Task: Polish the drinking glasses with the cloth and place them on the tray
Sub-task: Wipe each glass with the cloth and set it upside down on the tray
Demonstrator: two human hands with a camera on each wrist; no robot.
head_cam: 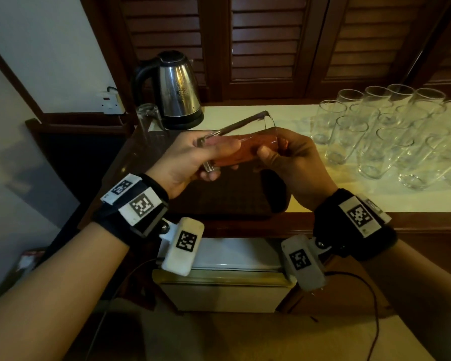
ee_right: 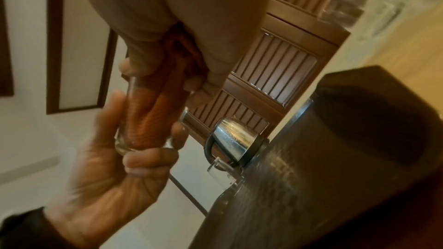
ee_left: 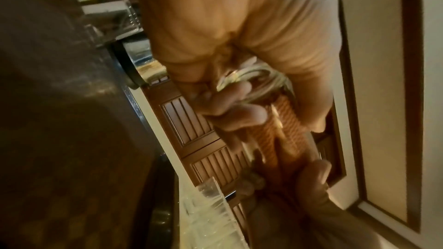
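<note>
A tall clear glass (head_cam: 245, 125) lies nearly level above the dark tray (head_cam: 219, 201). My left hand (head_cam: 219, 159) grips its thick base (ee_left: 251, 82). An orange-red cloth (head_cam: 248, 149) is stuffed inside the glass. My right hand (head_cam: 274, 148) pinches the bunched cloth at the glass's mouth. The right wrist view shows the cloth (ee_right: 153, 113) filling the glass (ee_right: 134, 101) down to the base, with the left hand (ee_right: 124, 150) curled round it. One more glass (head_cam: 150, 118) stands at the tray's far left corner. Several glasses (head_cam: 375, 136) stand on the cream counter at the right.
A steel kettle (head_cam: 179, 89) with a black handle stands behind the tray, next to a wall socket (head_cam: 111, 101). Louvred wooden doors (head_cam: 266, 40) close off the back. A small fridge (head_cam: 219, 282) sits below the counter edge, and a cable (head_cam: 372, 308) hangs from my right wrist.
</note>
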